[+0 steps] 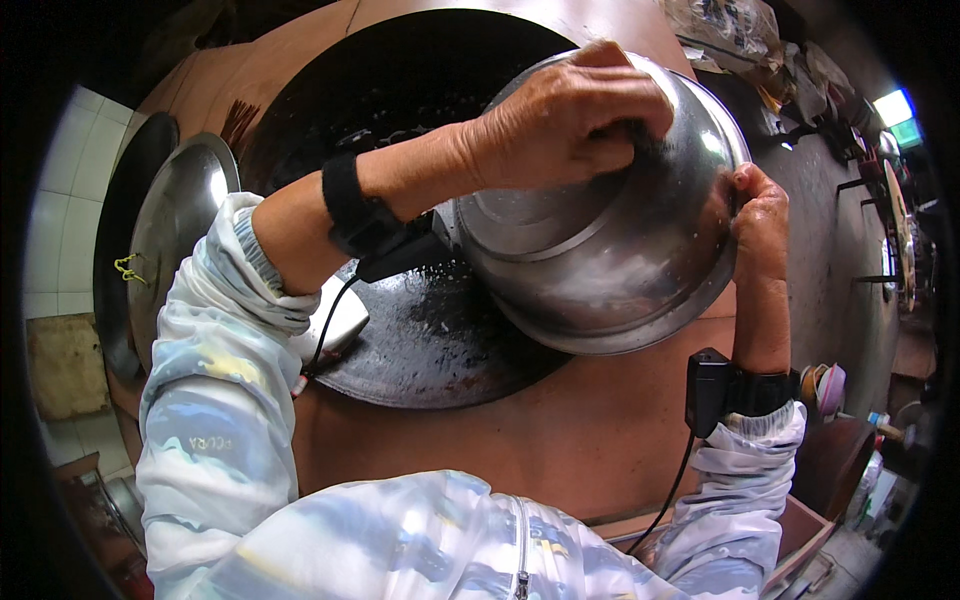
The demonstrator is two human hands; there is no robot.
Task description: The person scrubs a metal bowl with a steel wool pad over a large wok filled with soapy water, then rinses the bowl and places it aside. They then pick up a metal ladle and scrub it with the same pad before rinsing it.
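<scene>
My right hand point(761, 217) grips the rim of a round stainless steel basin point(600, 277), which is tilted above the right part of a large black wok point(450, 337). Across the upper part of the basin lies my left hand point(577, 120), its fingers curled against the metal. A dark patch shows beneath those fingers; I cannot tell whether it is a scrubber or shadow. Small pale specks and wet shine mark the wok's surface. A white object point(341, 319), partly hidden by my left forearm, is at the wok's left side.
The wok is set into a reddish-brown stove top point(450, 450). Left of it lean a shallow metal pan or lid point(180, 217) with a yellow tie and a darker round pan point(112, 300). A twig brush point(240, 124) stands behind. Plastic bags point(727, 34) lie at upper right, beside concrete floor point(817, 225).
</scene>
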